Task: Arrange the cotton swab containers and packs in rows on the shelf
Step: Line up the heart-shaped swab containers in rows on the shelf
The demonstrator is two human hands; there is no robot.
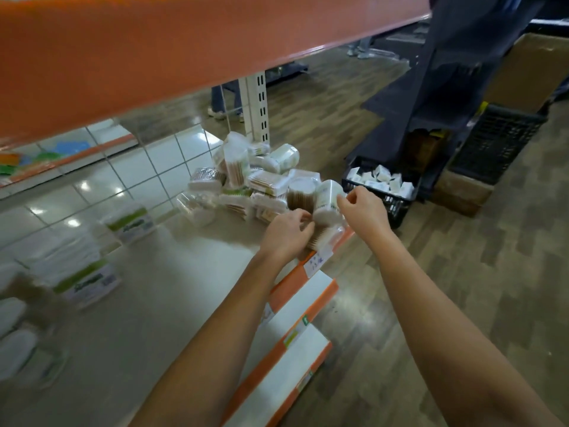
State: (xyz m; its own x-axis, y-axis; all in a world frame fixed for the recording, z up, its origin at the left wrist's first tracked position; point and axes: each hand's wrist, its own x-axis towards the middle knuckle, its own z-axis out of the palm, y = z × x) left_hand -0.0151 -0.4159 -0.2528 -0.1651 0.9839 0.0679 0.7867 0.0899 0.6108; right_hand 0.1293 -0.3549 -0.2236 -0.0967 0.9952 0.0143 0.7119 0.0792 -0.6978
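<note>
A: What are the hands doing?

B: Both reach to the front edge of the shelf (172, 272). The left hand (286, 234) has its fingers curled round a clear container (326, 237) of wooden-stemmed swabs lying on its side at the shelf lip. The right hand (363, 211) is just beside it, fingers curled and pinching at the top of an upright round container (328, 200) with a white label.

A: So neither hand is spread wide?

B: No, both are closed narrowly on a container. The two containers touch, the upright one standing right above the lying one.

A: And past the hands?

B: Directly beyond the fingertips lies a loose heap of swab packs and tubs (246, 177), piled against one another in no order; some tubs lean, flat packs lie under them. A white slotted upright (260, 103) stands behind the heap.

A: Anything on the left hand's side?

B: Well apart from it, further along the shelf, blurred white boxes with green bands (86, 282) sit near the tiled back wall (154, 167). I cannot read their print.

A: Below the wrists?

B: A small price tag (317, 261) on the orange shelf edge, then lower shelves with orange trim (295, 343).

A: And on the right hand's side?

B: On the wooden floor (431, 303), a black crate (388, 198) holding small white packets, near a second black crate (495, 143) and cardboard boxes (462, 192). An orange shelf (154, 50) hangs overhead.
</note>
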